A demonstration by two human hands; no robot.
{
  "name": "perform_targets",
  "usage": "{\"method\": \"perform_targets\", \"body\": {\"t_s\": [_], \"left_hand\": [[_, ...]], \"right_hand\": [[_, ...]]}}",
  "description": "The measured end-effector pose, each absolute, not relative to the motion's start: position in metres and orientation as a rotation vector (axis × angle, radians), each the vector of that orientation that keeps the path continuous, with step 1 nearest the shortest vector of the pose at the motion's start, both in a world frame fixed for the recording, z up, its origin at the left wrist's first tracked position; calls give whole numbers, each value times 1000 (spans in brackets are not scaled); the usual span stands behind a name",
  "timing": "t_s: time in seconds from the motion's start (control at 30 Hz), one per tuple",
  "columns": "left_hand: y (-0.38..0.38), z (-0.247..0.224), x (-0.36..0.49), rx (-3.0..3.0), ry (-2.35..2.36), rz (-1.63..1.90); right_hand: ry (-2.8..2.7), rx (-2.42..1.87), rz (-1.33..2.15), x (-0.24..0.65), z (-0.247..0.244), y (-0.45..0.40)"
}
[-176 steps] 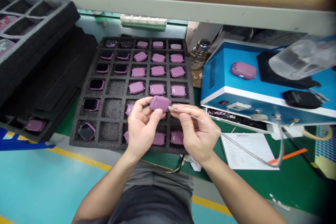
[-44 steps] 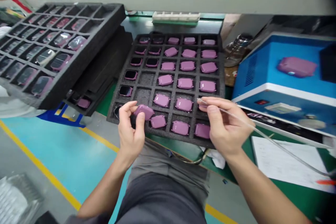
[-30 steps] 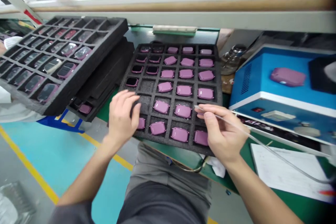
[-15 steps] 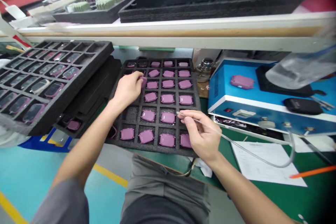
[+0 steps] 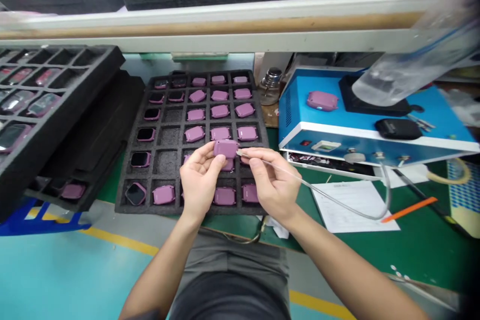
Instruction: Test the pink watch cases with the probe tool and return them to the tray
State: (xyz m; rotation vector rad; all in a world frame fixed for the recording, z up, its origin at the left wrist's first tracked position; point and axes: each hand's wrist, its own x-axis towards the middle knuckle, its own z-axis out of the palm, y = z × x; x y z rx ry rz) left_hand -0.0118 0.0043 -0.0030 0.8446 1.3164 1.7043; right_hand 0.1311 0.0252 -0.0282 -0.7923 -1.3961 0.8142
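No writing can be read: the sheet of paper (image 5: 354, 205) bears a printed heading too small to make out, and the black case (image 5: 398, 129) on the blue machine (image 5: 290, 90) carries only faint pale marks. The left hand (image 5: 198, 180) pinches a purple watch body (image 5: 226, 148) above the black foam tray (image 5: 123, 200). Just beside it, the right hand (image 5: 275, 180) grips the thin tube (image 5: 277, 166), its tip at the watch body's edge; contact is unclear. The tray and machine sit on a green tabletop (image 5: 412, 255), below a shelf (image 5: 225, 10); yellow lines cross the floor (image 5: 56, 270).
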Motion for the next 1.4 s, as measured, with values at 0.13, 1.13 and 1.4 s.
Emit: {"method": "perform_targets", "body": {"t_s": [0.13,1.13,1.4], "left_hand": [[3,-6,-13,841,1321,1723],[0,-8,-13,891,1325,1695],[1,-9,-14,965,1333,1714]], "right_hand": [[-1384,-801,826,131,-28,26],[-1378,-840,829,129,-28,24],[-1408,-834,831,130,-28,27]]}}
